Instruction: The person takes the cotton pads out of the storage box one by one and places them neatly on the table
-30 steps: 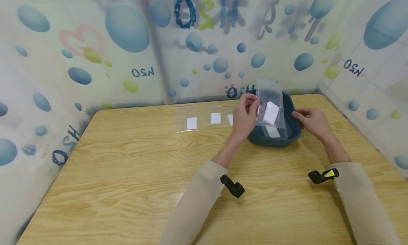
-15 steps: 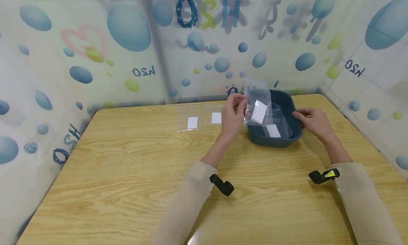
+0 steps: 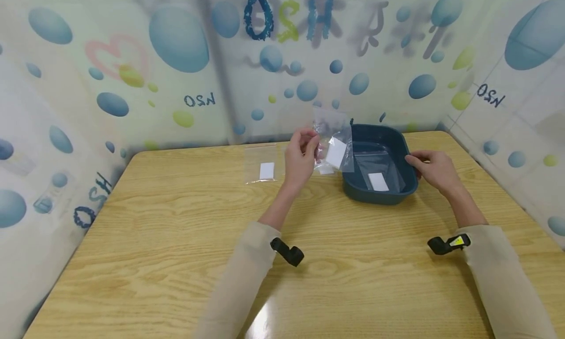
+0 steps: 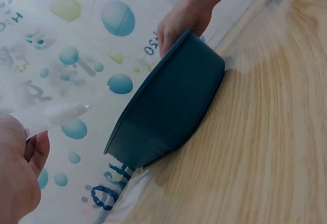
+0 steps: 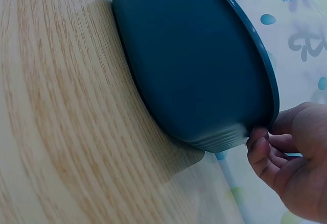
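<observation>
My left hand pinches the edge of a clear plastic bag with a flat white piece inside. This bag hangs upright above the table, just left of the dark blue plastic basin, and overlaps its left rim in the head view. In the left wrist view the bag sticks out from the fingertips. My right hand holds the basin's right rim between thumb and fingers, seen closely in the right wrist view, where the fingers lie against the outer wall. Another clear bag with a white piece lies inside the basin.
On the wooden table, a clear bag with a white piece lies flat left of my left hand. Part of another white piece shows behind the held bag. A patterned wall covering rises at the table's back edge.
My left hand has moved left with the plastic bag, from over the basin to beside it, uncovering the basin's inside. My right hand has stayed at the rim.
</observation>
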`<state>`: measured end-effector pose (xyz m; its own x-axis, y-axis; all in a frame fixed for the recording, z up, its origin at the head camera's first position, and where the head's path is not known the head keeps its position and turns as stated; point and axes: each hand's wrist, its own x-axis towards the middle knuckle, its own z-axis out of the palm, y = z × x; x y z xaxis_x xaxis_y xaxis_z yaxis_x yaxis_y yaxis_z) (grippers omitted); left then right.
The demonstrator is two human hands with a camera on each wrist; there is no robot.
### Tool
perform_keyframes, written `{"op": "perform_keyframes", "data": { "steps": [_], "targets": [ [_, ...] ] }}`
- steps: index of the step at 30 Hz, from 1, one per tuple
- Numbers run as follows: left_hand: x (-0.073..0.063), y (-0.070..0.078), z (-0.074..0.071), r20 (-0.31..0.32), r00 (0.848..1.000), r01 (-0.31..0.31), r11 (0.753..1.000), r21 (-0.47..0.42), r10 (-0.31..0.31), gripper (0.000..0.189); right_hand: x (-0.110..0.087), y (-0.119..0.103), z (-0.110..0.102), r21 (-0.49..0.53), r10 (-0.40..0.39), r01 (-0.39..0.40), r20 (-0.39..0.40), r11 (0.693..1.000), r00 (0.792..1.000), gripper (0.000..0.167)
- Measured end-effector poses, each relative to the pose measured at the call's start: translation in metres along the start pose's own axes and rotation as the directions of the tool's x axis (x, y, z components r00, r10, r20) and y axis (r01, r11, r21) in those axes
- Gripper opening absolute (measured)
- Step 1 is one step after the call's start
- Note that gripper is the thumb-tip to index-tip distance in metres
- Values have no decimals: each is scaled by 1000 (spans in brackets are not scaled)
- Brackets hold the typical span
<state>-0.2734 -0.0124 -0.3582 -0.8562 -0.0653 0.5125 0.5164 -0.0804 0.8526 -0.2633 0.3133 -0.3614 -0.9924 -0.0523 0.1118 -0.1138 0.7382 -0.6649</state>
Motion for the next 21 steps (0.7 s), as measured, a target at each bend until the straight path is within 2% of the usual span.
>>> {"op": "perform_keyframes", "data": {
  "steps": [11,21],
  "targets": [
    [7,1,-38,-39,999,17,999,27,-16,11,0,1,0,-1,-1,1,-4,1000,1000,54],
    [9,0,-66,-81,996,35,997,67,-29,6,-1,1,1,0,0,0,-1,1000,1000,56]
  ]
}}
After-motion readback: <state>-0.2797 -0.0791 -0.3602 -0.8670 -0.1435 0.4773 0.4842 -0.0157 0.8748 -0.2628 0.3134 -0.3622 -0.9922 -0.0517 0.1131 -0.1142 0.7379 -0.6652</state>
